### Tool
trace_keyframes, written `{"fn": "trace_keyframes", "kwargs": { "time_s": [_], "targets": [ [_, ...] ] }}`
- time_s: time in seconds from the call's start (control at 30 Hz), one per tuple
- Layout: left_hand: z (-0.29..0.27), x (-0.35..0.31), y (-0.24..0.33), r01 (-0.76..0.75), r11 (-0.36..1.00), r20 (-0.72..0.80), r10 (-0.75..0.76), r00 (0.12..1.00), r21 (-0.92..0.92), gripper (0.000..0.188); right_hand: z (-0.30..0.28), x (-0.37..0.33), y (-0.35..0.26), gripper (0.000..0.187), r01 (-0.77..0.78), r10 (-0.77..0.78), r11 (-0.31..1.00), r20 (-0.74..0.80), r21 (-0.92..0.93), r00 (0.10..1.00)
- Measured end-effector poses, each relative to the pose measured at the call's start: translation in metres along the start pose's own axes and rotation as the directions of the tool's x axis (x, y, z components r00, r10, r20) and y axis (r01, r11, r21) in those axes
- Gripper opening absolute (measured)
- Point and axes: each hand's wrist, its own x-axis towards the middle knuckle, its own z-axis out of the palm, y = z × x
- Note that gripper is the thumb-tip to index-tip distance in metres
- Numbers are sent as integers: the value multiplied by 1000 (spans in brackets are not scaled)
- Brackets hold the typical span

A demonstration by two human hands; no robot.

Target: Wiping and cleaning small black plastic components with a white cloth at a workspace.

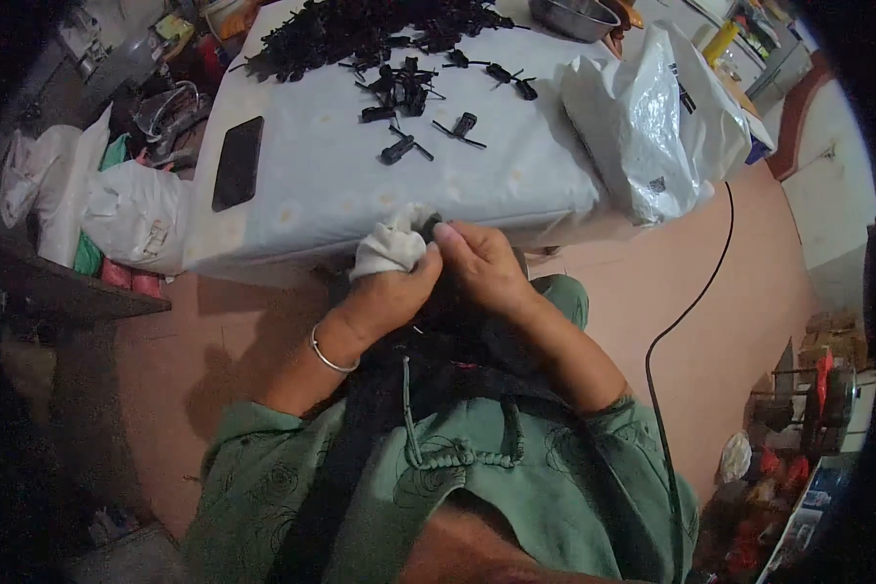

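In front of the table's near edge, my two hands meet. My left hand (389, 297), a silver bangle at its wrist, is closed round a bunched white cloth (391, 245). Fingers of my right hand (484, 265) pinch together at the cloth's right side. A small dark piece (430, 225) shows between the cloth and my right fingertips; its kind is too hidden to tell. Beyond my hands, a few small black plastic parts with thin arms (397, 150) lie loose on the white-covered table (311, 195).
A large heap of similar black parts (331, 39) covers the far side. A dark phone (237, 164) lies at the left, a white plastic bag (642, 127) stands at the right, and a metal bowl (576, 18) sits behind it. A black cable (686, 316) runs down the right.
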Motion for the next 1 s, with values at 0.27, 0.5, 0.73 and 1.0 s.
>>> {"fn": "trace_keyframes", "kwargs": {
  "time_s": [0.27, 0.5, 0.73, 1.0],
  "targets": [
    [-18, 1, -2, 559, 539, 293, -501, 814, -631, 19, -23, -9, -11, 17, 105, -53, 937, 163, -334, 985],
    [-18, -3, 2, 327, 915, 239, -271, 933, -238, 34, -16, -8, -20, 15, 217, -209, 966, 72, -138, 975],
    [-20, -6, 7, 295, 905, 166, -255, 953, -305, 34, -2, -10, -33, 19, 124, -124, 992, 12, -21, 992],
    [-8, -21, -14, 45, 999, 136, -48, 989, 27, 25, -9, -10, -44, 21, 213, -186, 901, 109, -377, 977]
  ]
}}
